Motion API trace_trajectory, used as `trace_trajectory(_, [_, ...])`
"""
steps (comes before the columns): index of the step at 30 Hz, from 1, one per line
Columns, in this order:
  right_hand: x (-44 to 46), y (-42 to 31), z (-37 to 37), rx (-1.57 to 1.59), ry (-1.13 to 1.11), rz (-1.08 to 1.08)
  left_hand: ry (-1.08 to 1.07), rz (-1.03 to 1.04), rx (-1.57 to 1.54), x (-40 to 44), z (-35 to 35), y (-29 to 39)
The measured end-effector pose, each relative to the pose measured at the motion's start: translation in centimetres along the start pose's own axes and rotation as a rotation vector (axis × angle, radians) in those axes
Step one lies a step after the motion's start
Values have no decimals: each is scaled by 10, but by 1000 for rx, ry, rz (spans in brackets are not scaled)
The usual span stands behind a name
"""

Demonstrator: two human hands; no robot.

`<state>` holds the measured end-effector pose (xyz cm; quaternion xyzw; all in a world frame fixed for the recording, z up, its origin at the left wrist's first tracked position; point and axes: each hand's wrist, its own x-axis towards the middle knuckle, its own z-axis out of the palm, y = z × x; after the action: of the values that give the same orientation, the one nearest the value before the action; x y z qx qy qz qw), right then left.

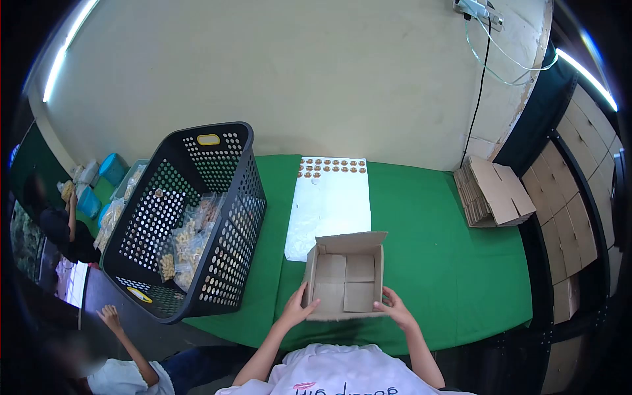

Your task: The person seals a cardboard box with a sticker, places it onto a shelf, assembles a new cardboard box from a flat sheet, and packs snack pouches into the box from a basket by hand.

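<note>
An open cardboard box [352, 243] rests at the front edge of the green-covered table, its inside facing up and its bottom flaps folded flat. My left hand [299, 309] grips its left wall, thumb over the rim. At the opposite wall my right hand [396, 309] grips in the same way, with its thumb at the near right corner. Nothing shows inside the box. Just beyond it lies a white sticker sheet [328, 210] with rows of small round brown labels along its far end.
A large black perforated basket [227, 273] with several clear snack packets [187, 250] stands left. Flattened cardboard boxes [497, 194] are stacked at right, near shelves of cartons [559, 224]. Two people are at left, one person's raised hand [110, 317] near the basket.
</note>
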<state>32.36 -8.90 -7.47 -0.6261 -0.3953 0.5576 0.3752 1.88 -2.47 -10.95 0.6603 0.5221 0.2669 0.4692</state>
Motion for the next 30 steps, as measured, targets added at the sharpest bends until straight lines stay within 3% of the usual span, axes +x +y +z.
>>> trace_trajectory(2, [8, 0, 0, 73, -178, -46, -69, 23, -21, 5, -5, 7])
trace_trajectory(5, [2, -21, 4, -115, -208, -75, -182, 97, 98, 5, -10, 17])
trace_trajectory(8, [11, 9, 10, -450, -72, -278, -163, 194, 292, 4, -7, 19])
trace_trajectory(11, [5, 0, 26, -510, 87, -293, -98, 181, 327, 5, 2, 13])
trace_trajectory(14, [9, 7, 36, -484, 125, -4, -66, 83, 284, 7, 15, 2])
trace_trajectory(17, [8, 10, 37, -538, 159, -61, -30, 61, 283, 3, 21, -6])
trace_trajectory(20, [1, 0, 32, -619, 203, -284, 9, 118, 289, -1, 17, 3])
trace_trajectory(23, [30, 35, 15, -212, 204, -294, 13, 187, 285, -5, 13, 6])
trace_trajectory(30, [42, 24, 6, -451, 75, -273, 30, 171, 185, -1, 20, 7])
